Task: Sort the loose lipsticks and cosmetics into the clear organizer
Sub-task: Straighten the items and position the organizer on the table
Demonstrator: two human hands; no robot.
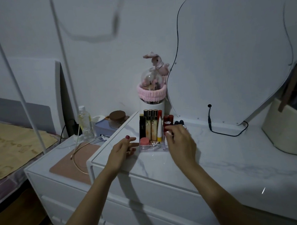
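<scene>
Right hand pinches red lipstick upright, just above the clear organizer's right-hand slots, frame centre. Left hand spread, touching its left wall.

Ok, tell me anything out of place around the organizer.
Two dark blue capped items sit on the dresser top behind the right hand, outside the clear organizer. Nothing spilled.

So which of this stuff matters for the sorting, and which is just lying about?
Job:
clear organizer
red lipstick, pinched by right hand
left hand beside the organizer
pink jar
white tube

Lying about:
water bottle
mirror
black cable
</scene>
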